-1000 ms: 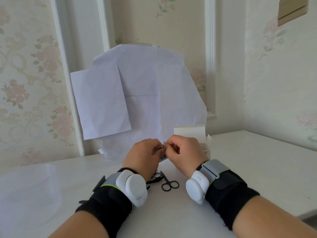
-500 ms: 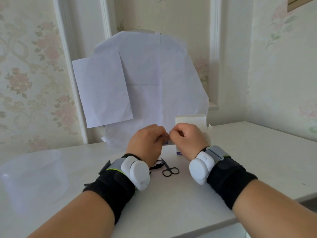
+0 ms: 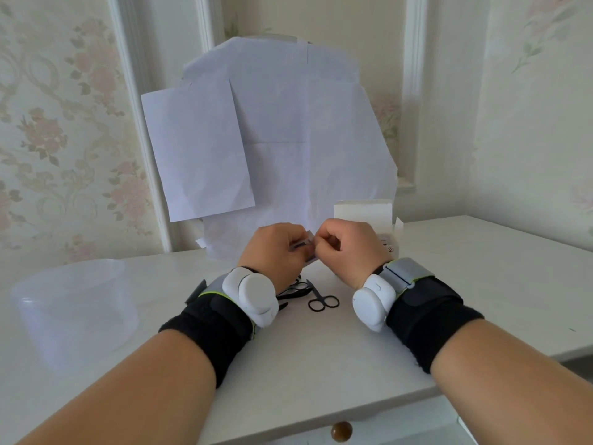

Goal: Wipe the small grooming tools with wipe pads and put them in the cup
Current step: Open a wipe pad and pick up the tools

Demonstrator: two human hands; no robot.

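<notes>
Head view: left hand (image 3: 271, 248) and right hand (image 3: 348, 247) both pinch a small wipe packet (image 3: 305, 250) between them above the table (image 3: 321, 354). Scissors (image 3: 321, 300) lie beneath, unwiped, beside other dark tools half hidden by the left wrist. Clear cup (image 3: 75, 313) stands well apart, left. Risk: a jerky tear could drop the pad onto the tools.
</notes>
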